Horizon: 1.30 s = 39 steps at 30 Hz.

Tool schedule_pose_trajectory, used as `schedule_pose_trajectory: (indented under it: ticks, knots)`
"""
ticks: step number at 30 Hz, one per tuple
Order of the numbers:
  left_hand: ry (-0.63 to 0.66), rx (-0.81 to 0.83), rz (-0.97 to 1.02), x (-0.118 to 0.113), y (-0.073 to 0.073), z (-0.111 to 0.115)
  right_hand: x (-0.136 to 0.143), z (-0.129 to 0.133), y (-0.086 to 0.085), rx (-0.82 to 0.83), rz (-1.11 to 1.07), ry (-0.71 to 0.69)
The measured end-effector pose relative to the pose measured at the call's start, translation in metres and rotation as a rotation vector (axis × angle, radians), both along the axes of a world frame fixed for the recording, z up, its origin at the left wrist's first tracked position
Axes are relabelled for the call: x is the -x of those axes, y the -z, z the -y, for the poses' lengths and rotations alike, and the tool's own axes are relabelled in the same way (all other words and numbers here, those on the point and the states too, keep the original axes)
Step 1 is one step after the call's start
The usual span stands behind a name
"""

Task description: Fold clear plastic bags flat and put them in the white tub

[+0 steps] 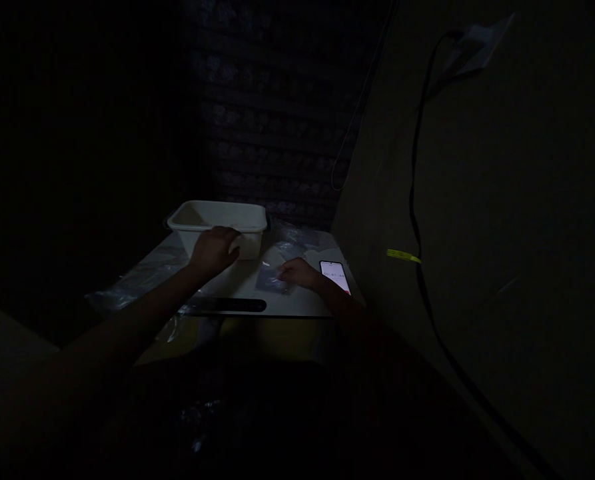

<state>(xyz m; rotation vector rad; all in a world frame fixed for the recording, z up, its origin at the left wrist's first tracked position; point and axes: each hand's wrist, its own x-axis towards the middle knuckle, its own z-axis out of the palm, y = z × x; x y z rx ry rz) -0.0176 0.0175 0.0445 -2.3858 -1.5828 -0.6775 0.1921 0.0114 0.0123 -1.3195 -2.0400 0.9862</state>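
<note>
A small white table point(297, 305) stands before me in dim light. My left hand point(214, 252) is in front of the near wall of a white plastic bin point(251, 247); its fingers are bent, with the thumb apart and nothing visible between them. Whether it touches the bin I cannot tell. My right hand point(297, 272) has its fingers pinched at a clear plastic bag point(270, 281) lying low over the tabletop. What the bag contains, if anything, is too dark to make out.
A lit phone point(333, 273) showing a timer lies at the table's right. Crumpled clear plastic point(147, 277) spreads over the left side, with more plastic point(297, 233) at the back. A dark slot point(237, 305) marks the front edge. A black cable point(414, 200) hangs along the right wall.
</note>
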Motion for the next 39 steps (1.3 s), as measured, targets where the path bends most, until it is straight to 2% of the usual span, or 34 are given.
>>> schedule_pose_trajectory:
  ticks: [2, 4, 7, 9, 11, 15, 17, 19, 24, 27, 34, 39]
  knots:
    - [-0.109, -0.114, -0.12, 0.013, 0.001, -0.005, -0.002, -0.002, 0.003, -0.027, 0.021, 0.013]
    - [-0.185, -0.141, -0.2, 0.023, 0.004, -0.008, -0.001, -0.003, 0.005, -0.059, 0.045, 0.019]
    - [-0.19, -0.137, -0.254, 0.028, 0.008, -0.007, 0.002, -0.005, -0.002, -0.141, 0.092, 0.051]
    - [-0.17, -0.145, -0.251, 0.028, 0.011, -0.004, 0.004, -0.007, -0.016, -0.212, 0.106, 0.072]
    - [-0.155, -0.174, -0.246, 0.028, 0.014, 0.001, 0.004, -0.01, -0.037, -0.279, 0.074, 0.088]
    - [-0.09, -0.231, -0.277, 0.032, 0.022, 0.011, 0.006, -0.025, -0.082, -0.453, -0.027, 0.284]
    - [-0.044, -0.237, -0.29, 0.036, 0.026, 0.014, 0.015, -0.034, -0.093, -0.512, -0.018, 0.336]
    - [-0.011, -0.234, -0.289, 0.039, 0.029, 0.018, 0.03, -0.042, -0.093, -0.542, 0.038, 0.315]
    - [0.036, -0.209, -0.312, 0.04, 0.032, 0.029, 0.068, -0.054, -0.067, -0.52, 0.273, 0.045]
    - [0.06, -0.182, -0.325, 0.039, 0.032, 0.034, 0.076, -0.055, -0.058, -0.478, 0.397, -0.015]
    - [0.047, -0.169, -0.304, 0.04, 0.033, 0.032, 0.077, -0.051, -0.053, -0.53, 0.573, 0.055]
    - [0.021, -0.197, -0.315, 0.042, 0.029, 0.028, 0.065, -0.051, -0.058, -0.692, 0.467, 0.271]
